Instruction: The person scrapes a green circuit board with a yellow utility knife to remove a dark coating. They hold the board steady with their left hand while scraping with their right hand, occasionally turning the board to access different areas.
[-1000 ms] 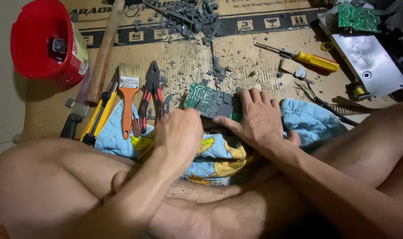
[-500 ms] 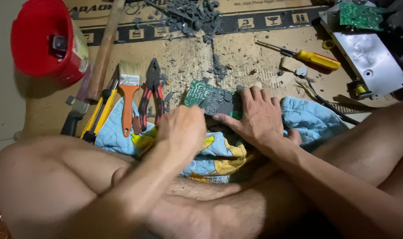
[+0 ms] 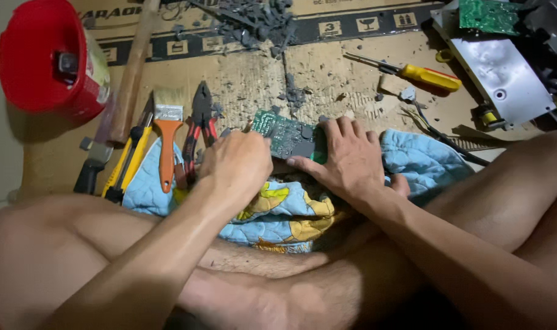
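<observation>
Between the two hands, a small green circuit board (image 3: pixel 287 135) lies on a blue quilted cloth (image 3: pixel 422 160) spread over flattened cardboard (image 3: pixel 241 79) on the floor. Right hand (image 3: pixel 347 160) lies flat on the board's right end, fingers (image 3: pixel 351 131) spread and pressing down, thumb along the near edge. Left hand (image 3: pixel 237 164) is curled into a loose fist at the board's left end; fingers are hidden behind the knuckles, so cannot tell what they pinch, if anything. Just left of that hand: red-handled pliers (image 3: pixel 200 122), an orange-handled paintbrush (image 3: pixel 166 137), a yellow-and-black utility knife (image 3: pixel 127 160), and a wooden hammer handle (image 3: pixel 130 76) running up toward a red bucket (image 3: pixel 43 58). Farther out, grey debris (image 3: pixel 254 21) is scattered on the cardboard; a yellow-handled screwdriver (image 3: pixel 428 76) lies to the upper right, near a metal chassis plate (image 3: pixel 501 67).
</observation>
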